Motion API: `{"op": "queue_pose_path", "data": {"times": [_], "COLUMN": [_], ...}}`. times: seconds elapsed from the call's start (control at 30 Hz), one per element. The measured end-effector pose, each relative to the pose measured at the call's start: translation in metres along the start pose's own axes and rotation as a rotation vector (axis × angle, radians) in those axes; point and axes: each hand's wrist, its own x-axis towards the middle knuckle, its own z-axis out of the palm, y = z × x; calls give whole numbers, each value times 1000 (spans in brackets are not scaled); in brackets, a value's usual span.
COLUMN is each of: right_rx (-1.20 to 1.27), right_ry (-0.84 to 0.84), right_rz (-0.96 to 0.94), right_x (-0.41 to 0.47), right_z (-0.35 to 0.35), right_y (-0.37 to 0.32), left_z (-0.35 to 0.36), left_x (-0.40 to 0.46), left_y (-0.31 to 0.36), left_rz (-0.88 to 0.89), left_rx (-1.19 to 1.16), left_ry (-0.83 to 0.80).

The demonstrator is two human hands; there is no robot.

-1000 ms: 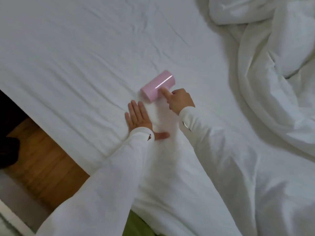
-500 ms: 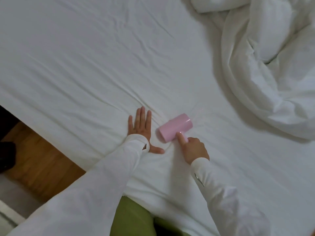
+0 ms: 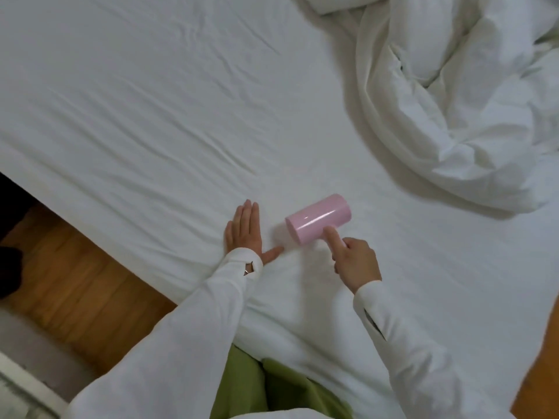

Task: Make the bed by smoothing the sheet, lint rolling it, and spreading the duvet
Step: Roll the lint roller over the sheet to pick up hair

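While the creased white sheet (image 3: pixel 151 122) covers the bed, the duvet (image 3: pixel 453 101) lies bunched at the far right. Near the bed's near edge, the left hand (image 3: pixel 243 231) presses flat, fingers straight, and just right of it the right hand (image 3: pixel 354 261) grips the handle of the pink lint roller (image 3: pixel 317 217) resting on the sheet.

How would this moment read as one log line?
step: lint rolling | right hand grips pink lint roller | left hand flat on sheet | duvet bunched
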Motion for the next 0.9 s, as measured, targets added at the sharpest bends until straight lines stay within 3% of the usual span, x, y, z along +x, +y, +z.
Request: {"op": "queue_pose_path", "data": {"times": [0.13,0.27,0.4,0.63,0.9], "right_rx": [-12,-93,-149,-217,-269], "right_ry": [-54,-106,-123,-168,-74], "right_rz": [-100,-148,-139,34,-22], "right_x": [37,79,109,78,109], "right_z": [13,42,67,60,79], "right_y": [-50,-103,-146,-84,-108], "left_z": [-14,-32,-44,-48,-58], "left_x": [25,54,76,82,101], "left_y": [-2,-16,-33,-30,-23], "left_rz": [-39,-235,-219,-236,-268], "left_rx": [-71,-35,55,92,127], "left_ry": [105,84,-12,-100,-154]}}
